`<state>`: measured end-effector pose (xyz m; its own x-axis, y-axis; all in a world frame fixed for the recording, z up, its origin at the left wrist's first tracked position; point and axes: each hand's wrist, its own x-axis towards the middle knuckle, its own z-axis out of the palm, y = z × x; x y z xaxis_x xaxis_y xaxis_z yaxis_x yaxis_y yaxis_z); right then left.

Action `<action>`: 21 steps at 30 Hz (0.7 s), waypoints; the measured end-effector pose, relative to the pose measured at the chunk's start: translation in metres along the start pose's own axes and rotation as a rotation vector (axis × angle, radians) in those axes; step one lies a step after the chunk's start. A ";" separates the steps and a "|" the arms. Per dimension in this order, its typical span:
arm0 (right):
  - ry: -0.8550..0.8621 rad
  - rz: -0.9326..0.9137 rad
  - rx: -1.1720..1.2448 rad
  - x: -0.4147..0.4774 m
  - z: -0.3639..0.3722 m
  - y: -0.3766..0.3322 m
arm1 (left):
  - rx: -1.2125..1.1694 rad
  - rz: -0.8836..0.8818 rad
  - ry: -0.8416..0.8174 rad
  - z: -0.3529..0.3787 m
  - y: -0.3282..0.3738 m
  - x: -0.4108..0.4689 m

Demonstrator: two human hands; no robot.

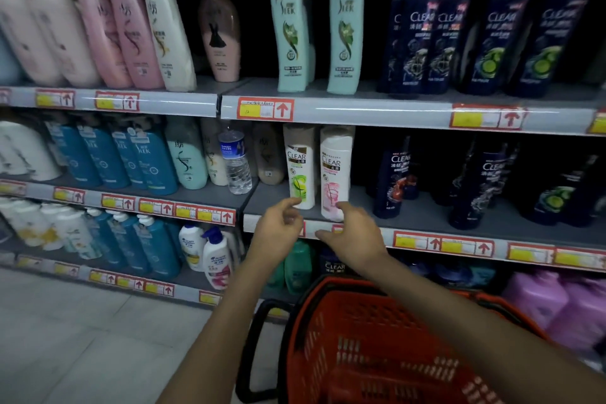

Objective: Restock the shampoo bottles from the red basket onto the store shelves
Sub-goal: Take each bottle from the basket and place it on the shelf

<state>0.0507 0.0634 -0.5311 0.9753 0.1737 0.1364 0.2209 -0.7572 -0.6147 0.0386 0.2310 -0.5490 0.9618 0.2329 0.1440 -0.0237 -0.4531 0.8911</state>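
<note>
Two white Clear shampoo bottles stand side by side at the front of the middle shelf point(426, 223): one with a green label point(300, 167), one with a pink label point(335, 170). My left hand point(278, 223) hovers just below the green one, fingers loosely curled, fingertips at its base. My right hand point(352, 233) is below the pink one, fingers relaxed, thumb near its base. Neither hand holds anything. The red basket point(377, 348) stands below my arms; I see no bottles in the part that shows.
Shelves hold rows of shampoo: pink and white bottles point(124, 26) upper left, teal bottles point(292, 33), dark blue Clear bottles point(475, 36) at right. A clear water bottle point(235, 161) stands on the middle shelf. Purple jugs point(557, 302) sit low right. Tiled floor point(82, 338) lies at left.
</note>
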 end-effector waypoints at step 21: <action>-0.009 -0.177 0.110 -0.069 -0.101 0.152 | 0.220 -0.084 0.236 0.108 0.051 0.055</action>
<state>0.0174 -0.1274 -0.5560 0.9210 0.3043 0.2433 0.3869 -0.6411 -0.6627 0.1195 0.1278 -0.5419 0.8677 0.4584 0.1924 0.1372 -0.5928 0.7936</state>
